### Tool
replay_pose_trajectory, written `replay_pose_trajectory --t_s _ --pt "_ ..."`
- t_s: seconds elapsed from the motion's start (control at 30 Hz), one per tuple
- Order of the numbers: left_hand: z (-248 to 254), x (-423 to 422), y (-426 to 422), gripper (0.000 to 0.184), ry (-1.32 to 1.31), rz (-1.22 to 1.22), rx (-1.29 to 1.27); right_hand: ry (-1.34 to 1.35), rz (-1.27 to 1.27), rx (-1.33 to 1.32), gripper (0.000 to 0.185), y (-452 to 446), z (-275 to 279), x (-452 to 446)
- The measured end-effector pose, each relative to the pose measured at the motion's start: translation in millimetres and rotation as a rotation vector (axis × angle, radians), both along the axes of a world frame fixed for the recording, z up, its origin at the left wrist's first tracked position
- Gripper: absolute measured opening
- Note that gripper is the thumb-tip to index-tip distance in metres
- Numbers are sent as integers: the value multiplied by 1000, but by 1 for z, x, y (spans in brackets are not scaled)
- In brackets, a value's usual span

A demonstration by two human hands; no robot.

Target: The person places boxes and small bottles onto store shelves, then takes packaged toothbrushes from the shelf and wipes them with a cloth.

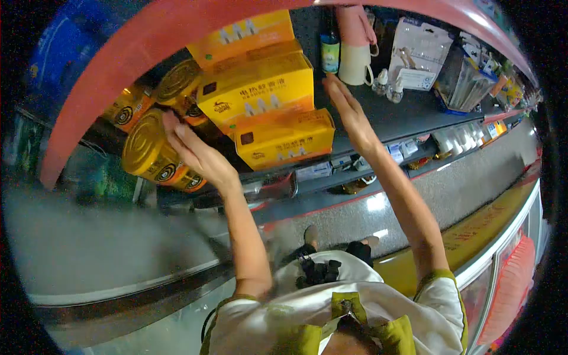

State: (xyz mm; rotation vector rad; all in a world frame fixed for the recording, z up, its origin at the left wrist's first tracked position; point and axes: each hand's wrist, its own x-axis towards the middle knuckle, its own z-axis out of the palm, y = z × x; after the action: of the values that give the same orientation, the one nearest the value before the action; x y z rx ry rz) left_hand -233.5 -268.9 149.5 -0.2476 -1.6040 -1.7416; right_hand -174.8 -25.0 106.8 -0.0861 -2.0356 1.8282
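Three yellow boxes of mosquito repellent liquid stand on the dark shelf: a front box point(286, 139), a larger box point(257, 92) behind it, and a further box point(242, 35) at the back. My left hand point(198, 155) is flat with its fingers stretched out, between the boxes and a yellow tin point(155, 151) with a spiral coil picture. Its fingers overlap the tin; whether they touch it I cannot tell. To the right of the boxes, my right hand point(350, 115) is held flat and edge-on, holding nothing. A gap shows between it and the front box.
A pink-and-white jug point(355, 53), a green-labelled bottle point(329, 53), small clear bottles point(394, 90) and a white package point(419, 54) stand right of my right hand. More coil tins point(177, 83) sit behind the left one. A red curved edge point(118, 65) arches overhead.
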Motion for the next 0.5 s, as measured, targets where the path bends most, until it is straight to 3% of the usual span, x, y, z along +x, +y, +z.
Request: replay_pose_trajectory --t_s 0.23,0.3,0.5 --pt "-80 18 10 74 -285 -171 97 -104 94 -270 71 -41 -48 41" --pt "-87 17 12 80 -413 -343 197 -63 85 -219 70 -49 -47 39" --pt "-104 15 3 85 -470 -352 225 -20 78 -167 82 -58 -42 38"
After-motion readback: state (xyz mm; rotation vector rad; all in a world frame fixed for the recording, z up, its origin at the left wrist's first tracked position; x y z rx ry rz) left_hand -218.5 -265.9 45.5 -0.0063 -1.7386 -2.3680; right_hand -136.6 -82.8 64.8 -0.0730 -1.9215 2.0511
